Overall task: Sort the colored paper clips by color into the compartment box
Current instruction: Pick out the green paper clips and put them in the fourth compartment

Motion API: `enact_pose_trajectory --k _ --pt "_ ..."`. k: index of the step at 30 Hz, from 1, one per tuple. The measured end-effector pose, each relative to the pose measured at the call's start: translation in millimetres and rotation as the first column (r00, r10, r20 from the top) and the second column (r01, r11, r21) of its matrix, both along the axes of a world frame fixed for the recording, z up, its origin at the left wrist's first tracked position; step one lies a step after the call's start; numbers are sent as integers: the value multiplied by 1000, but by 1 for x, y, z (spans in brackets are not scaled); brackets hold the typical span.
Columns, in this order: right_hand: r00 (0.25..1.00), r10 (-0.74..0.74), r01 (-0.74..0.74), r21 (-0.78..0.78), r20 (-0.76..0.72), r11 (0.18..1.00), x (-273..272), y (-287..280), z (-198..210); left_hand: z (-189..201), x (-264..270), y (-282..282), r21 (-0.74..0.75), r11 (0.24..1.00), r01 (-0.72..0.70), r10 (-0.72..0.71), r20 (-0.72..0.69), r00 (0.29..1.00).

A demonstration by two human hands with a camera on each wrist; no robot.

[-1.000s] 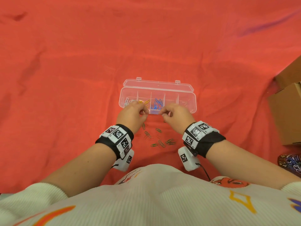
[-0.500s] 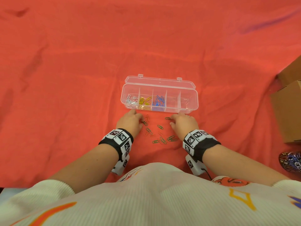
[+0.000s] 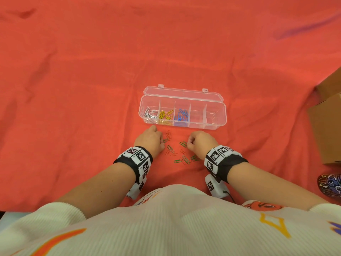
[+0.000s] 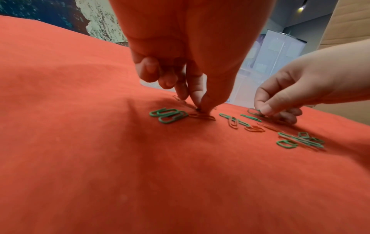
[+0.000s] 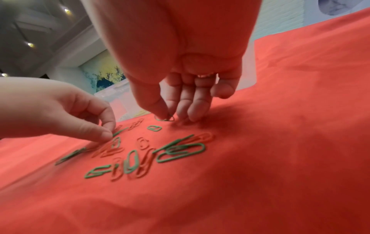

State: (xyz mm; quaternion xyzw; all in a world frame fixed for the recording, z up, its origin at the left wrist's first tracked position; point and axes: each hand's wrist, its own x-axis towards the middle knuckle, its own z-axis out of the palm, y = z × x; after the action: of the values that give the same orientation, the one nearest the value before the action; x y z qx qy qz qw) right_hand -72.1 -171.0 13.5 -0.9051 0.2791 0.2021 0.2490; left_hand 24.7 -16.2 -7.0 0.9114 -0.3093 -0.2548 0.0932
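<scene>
Nearest the person, loose green clips (image 3: 184, 160) and red clips (image 3: 168, 134) lie scattered at mixed angles on the red cloth (image 3: 73, 89), just before the box (image 3: 220, 115). The left hand (image 3: 150, 140) pinches thumb and forefinger down onto a clip; the right hand (image 3: 200, 143) pinches a green clip (image 5: 165, 118). A second ago both hands were at the box; now they are back at the pile. The clear box runs left to right, lid open behind, holding white, yellow and blue clips.

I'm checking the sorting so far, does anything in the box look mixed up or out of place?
Nothing stands out. In the compartment box, white clips, yellow clips and blue clips each keep to their own compartment. Green clips and red clips lie loose on the cloth, unsorted.
</scene>
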Motion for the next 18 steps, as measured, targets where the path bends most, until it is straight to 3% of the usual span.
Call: enact_pose_trajectory --k 5,11,18 --pt "999 -47 43 109 28 993 4 8 -5 1 1 2 -65 996 -63 63 -6 998" --pt "994 -93 86 114 54 990 3 9 -12 0 2 1 -41 994 -106 101 -103 990" --pt "996 -88 87 123 -1 989 2 11 -7 3 -1 3 -80 996 -44 37 -92 995"
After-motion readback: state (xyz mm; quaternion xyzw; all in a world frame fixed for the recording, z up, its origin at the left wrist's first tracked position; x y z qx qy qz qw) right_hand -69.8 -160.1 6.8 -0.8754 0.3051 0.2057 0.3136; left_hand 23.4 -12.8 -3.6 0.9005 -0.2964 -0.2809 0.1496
